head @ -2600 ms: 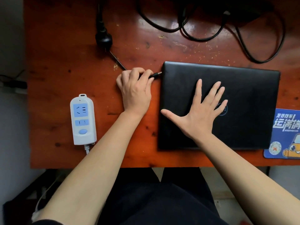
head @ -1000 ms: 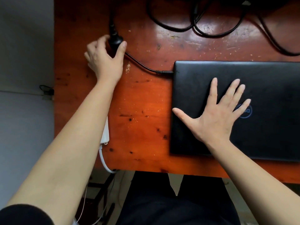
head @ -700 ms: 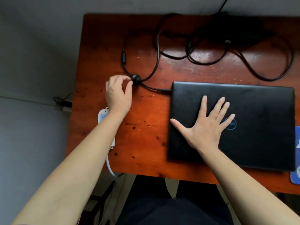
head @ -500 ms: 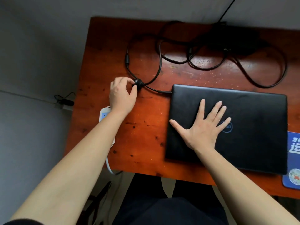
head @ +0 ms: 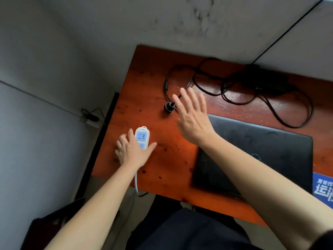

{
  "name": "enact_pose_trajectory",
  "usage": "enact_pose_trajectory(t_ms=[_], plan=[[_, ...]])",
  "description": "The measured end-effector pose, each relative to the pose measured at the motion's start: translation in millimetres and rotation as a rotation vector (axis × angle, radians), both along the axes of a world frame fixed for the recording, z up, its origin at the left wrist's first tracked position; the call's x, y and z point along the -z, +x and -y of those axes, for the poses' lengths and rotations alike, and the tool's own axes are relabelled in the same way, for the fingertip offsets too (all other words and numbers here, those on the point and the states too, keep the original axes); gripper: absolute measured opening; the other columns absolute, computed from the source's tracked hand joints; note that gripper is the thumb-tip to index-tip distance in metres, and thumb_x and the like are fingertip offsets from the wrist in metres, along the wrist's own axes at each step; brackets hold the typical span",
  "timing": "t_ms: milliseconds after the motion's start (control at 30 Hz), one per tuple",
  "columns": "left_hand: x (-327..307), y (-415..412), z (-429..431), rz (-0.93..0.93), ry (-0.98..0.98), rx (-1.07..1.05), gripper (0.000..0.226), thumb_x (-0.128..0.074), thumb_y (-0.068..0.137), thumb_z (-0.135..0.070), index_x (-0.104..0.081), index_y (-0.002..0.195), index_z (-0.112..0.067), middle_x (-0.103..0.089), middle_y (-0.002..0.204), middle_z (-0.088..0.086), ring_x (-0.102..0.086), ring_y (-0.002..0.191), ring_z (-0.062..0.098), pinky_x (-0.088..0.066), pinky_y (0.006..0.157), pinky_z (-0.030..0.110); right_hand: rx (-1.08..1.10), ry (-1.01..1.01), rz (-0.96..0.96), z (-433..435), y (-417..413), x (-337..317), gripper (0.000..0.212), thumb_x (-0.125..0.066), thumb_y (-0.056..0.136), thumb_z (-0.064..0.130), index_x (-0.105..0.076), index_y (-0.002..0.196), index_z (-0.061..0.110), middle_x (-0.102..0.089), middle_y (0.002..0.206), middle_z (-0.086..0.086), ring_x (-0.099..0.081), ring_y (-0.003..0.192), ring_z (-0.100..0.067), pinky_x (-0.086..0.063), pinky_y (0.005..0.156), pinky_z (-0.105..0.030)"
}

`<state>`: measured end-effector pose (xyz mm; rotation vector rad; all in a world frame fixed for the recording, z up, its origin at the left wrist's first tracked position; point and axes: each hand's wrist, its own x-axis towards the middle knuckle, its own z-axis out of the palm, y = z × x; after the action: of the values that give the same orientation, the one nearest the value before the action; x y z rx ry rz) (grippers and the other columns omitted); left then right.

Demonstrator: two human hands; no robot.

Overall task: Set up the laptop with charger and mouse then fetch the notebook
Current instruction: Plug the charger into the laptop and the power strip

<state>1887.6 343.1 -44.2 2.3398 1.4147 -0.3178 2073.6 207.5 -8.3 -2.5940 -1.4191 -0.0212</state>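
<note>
White power strip (head: 142, 137), 1, under the flat left hand (head: 132, 152); spread right hand (head: 193, 120) hovers beside 1 plug (head: 169, 106).

Bare tabletop (head: 173, 159) forms an open lane between the white power strip (head: 142, 137) and the closed laptop (head: 261, 150), reaching the near edge. Farther back, the charger plug (head: 169, 107), looped charger cable (head: 165, 85) and charger brick (head: 264, 82) crowd the band along the wall (head: 198, 24). The right grip (head: 192, 116), fingers spread, hangs over the gap between plug and laptop corner.
</note>
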Motion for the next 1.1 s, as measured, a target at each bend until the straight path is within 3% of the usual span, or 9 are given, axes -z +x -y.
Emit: enact_pose_trajectory(t_ms=[100, 167, 233, 333, 500, 600, 767, 867, 1100], plan=[[3, -19, 8, -0.086, -0.045, -0.019, 0.115, -0.06, 0.061, -0.085, -0.026, 0.148, -0.019, -0.04, 0.136, 0.012, -0.036, 0.128, 0.034, -0.038, 0.101, 0.049, -0.072, -0.266, 0.096, -39, 8, -10, 0.07, -0.043, 0.095, 0.021, -0.018, 0.16, 0.012, -0.026, 0.163, -0.017, -0.007, 0.154, -0.038, 0.014, 0.118, -0.059], [5, -27, 11, -0.09, -0.074, -0.011, 0.099, -0.061, 0.066, -0.081, -0.036, 0.139, -0.019, -0.044, 0.129, 0.01, -0.042, 0.122, 0.031, -0.042, 0.096, 0.044, -0.082, -0.474, 0.131, -45, 8, -7, 0.065, -0.038, 0.095, 0.021, -0.022, 0.157, 0.009, -0.042, 0.152, -0.019, -0.021, 0.15, -0.04, 0.014, 0.117, -0.061], [6, -31, 11, -0.046, -0.091, 0.009, 0.076, -0.064, 0.072, -0.072, -0.045, 0.125, -0.02, -0.049, 0.119, 0.007, -0.048, 0.112, 0.028, -0.044, 0.084, 0.038, -0.092, -0.576, 0.098, -39, 6, -3, 0.052, -0.041, 0.094, 0.018, -0.04, 0.145, 0.007, -0.058, 0.126, -0.015, -0.052, 0.126, -0.037, -0.001, 0.12, -0.06], [6, -29, 10, -0.001, -0.124, 0.021, 0.063, -0.067, 0.074, -0.064, -0.046, 0.116, -0.023, -0.049, 0.11, 0.002, -0.052, 0.103, 0.021, -0.042, 0.073, 0.03, -0.119, -0.669, -0.056, -23, 6, 3, 0.03, -0.046, 0.095, 0.016, -0.056, 0.123, 0.011, -0.062, 0.114, -0.009, -0.064, 0.102, -0.029, -0.031, 0.104, -0.046], [8, -18, 13, 0.023, -0.19, 0.072, 0.069, -0.073, 0.074, -0.055, -0.039, 0.125, -0.022, -0.046, 0.113, 0.003, -0.053, 0.098, 0.02, -0.041, 0.073, 0.028, 0.135, -0.404, -0.552, 5, -5, 3, 0.037, -0.039, 0.1, 0.052, -0.049, 0.084, 0.021, -0.063, 0.085, 0.0, -0.059, 0.08, -0.025, -0.037, 0.08, -0.04], [2, -5, 19, 0.119, -0.207, 0.033, 0.066, -0.076, 0.074, -0.042, -0.039, 0.125, -0.023, -0.04, 0.107, 0.001, -0.06, 0.088, 0.028, -0.043, 0.07, 0.03, 0.25, -0.103, -0.861, 23, -17, -9, 0.043, -0.038, 0.102, 0.055, -0.06, 0.089, 0.021, -0.063, 0.082, 0.004, -0.059, 0.079, -0.016, -0.044, 0.078, -0.038], [-15, 14, 21, 0.301, -0.147, -0.003, 0.06, -0.08, 0.062, -0.037, -0.036, 0.103, -0.028, -0.047, 0.097, -0.003, -0.051, 0.076, 0.022, -0.039, 0.066, 0.029, 0.223, 0.094, -0.889, 43, -32, -23, 0.029, -0.047, 0.104, 0.044, -0.065, 0.115, 0.024, -0.063, 0.097, 0.011, -0.058, 0.088, -0.005, -0.042, 0.079, -0.026], [-22, 18, 21, 0.331, -0.137, 0.021, 0.062, -0.079, 0.063, -0.041, -0.031, 0.101, -0.031, -0.058, 0.091, -0.003, -0.056, 0.076, 0.022, -0.046, 0.059, 0.029, 0.235, 0.127, -0.899, 50, -33, -28, 0.024, -0.051, 0.103, 0.042, -0.062, 0.117, 0.027, -0.066, 0.089, 0.011, -0.06, 0.079, -0.006, -0.048, 0.073, -0.031], [-39, 3, 30, 0.383, -0.102, 0.106, 0.059, -0.074, 0.066, -0.053, -0.03, 0.099, -0.035, -0.06, 0.081, -0.015, -0.056, 0.06, 0.003, -0.031, 0.043, 0.012, 0.165, 0.044, -0.674, 68, -41, -34, 0.03, -0.055, 0.098, 0.05, -0.058, 0.122, 0.032, -0.073, 0.101, 0.005, -0.067, 0.091, -0.017, -0.053, 0.076, -0.035]])
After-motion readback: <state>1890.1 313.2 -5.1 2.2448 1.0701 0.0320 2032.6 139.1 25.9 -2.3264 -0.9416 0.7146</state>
